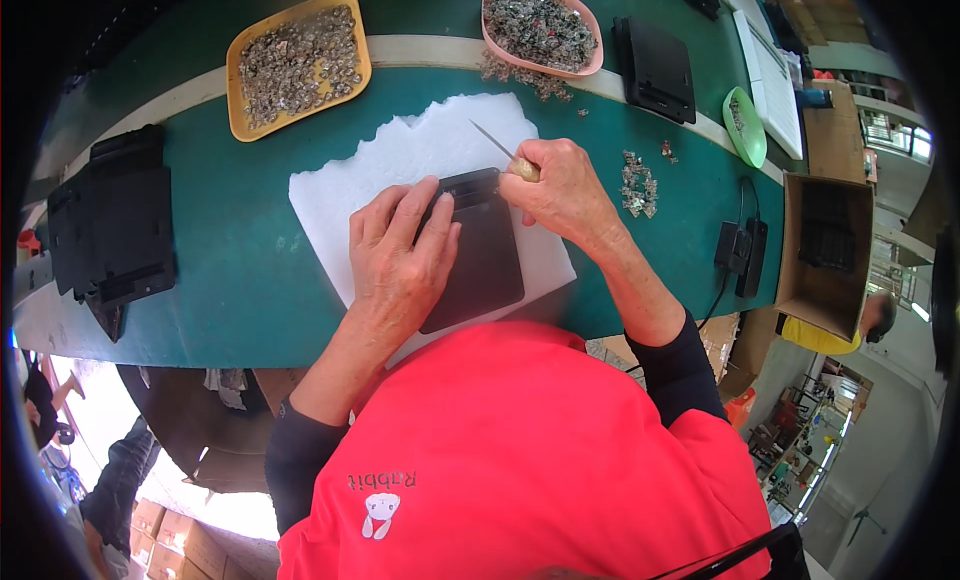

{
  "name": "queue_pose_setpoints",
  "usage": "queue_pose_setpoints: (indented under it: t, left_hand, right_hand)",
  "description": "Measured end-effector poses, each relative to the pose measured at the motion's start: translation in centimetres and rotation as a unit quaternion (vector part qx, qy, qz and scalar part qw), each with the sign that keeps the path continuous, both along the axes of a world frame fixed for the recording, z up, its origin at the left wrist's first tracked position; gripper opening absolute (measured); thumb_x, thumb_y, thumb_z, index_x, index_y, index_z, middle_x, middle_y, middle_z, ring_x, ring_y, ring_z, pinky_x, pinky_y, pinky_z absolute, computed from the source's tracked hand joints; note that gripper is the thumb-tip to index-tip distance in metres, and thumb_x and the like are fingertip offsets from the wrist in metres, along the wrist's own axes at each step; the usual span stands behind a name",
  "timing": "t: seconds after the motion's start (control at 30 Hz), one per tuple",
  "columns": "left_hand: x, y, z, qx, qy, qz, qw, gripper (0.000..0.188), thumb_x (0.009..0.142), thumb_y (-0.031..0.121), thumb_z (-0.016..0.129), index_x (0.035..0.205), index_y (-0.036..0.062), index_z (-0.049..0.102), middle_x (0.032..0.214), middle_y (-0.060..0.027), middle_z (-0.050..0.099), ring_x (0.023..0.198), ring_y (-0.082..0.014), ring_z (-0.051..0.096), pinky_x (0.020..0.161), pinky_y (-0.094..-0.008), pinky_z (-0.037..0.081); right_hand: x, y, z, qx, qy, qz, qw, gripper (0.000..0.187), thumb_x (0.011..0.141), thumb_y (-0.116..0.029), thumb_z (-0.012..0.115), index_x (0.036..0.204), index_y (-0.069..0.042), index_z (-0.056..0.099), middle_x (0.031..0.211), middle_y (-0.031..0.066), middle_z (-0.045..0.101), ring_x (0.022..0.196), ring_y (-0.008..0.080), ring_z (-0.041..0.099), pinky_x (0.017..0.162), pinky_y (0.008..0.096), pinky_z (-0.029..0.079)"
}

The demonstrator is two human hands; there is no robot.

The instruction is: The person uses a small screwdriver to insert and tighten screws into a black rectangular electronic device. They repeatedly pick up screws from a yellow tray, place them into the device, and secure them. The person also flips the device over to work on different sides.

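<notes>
A flat black plastic case (482, 255) lies on a white foam sheet (345, 200) in front of me, with a raised strip along its far end. My left hand (402, 255) rests over its left side, fingers spread and reaching the far end. At the far right corner, my right hand (568, 187) is closed around the short, light handle of an awl-like tool (492, 138). The tool's thin metal shaft points away to the upper left, above the foam. My right fingertips meet the case's corner; the exact contact is hidden.
Small metal parts fill a yellow tray (240, 85), a pink tray (595, 40) and a green bowl (755, 145); loose ones (640, 185) lie on the green table. More black cases (110, 220) stand left, another (655, 70) far right. A black adapter (735, 248) and cardboard box (825, 250) are right.
</notes>
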State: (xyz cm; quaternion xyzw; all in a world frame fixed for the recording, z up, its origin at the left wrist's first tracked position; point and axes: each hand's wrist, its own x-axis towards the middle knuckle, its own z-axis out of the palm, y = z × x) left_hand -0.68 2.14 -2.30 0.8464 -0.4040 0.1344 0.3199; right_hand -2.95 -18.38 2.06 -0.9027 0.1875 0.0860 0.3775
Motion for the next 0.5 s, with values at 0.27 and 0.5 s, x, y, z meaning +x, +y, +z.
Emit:
queue_pose_setpoints:
  t: [0.27, 0.5]
  left_hand:
    - [0.1, 0.0, -0.3, -0.023, -0.013, 0.001, 1.0, 0.035, 0.071, 0.007, 0.075, 0.105, 0.0031, 0.068, 0.119, -0.0077, 0.06, 0.104, -0.0251, 0.056, 0.084, -0.0368, 0.042]
    - [-0.1, 0.0, -0.5, -0.027, 0.004, 0.007, 1.0, 0.038, 0.07, 0.008, 0.076, 0.108, 0.0061, 0.068, 0.121, -0.0062, 0.061, 0.106, -0.0264, 0.056, 0.085, -0.0378, 0.043]
  right_hand:
    - [1.4, 1.0, 1.3, -0.142, 0.022, 0.088, 0.986, 0.024, 0.067, -0.015, 0.058, 0.066, 0.009, 0.054, 0.064, 0.0282, 0.054, 0.064, 0.0463, 0.055, 0.06, 0.0479, 0.047]
    - [2.9, 0.7, 2.2, -0.131, 0.091, 0.148, 0.976, 0.023, 0.067, -0.014, 0.058, 0.067, 0.009, 0.056, 0.066, 0.0298, 0.055, 0.065, 0.0467, 0.057, 0.063, 0.0482, 0.048]
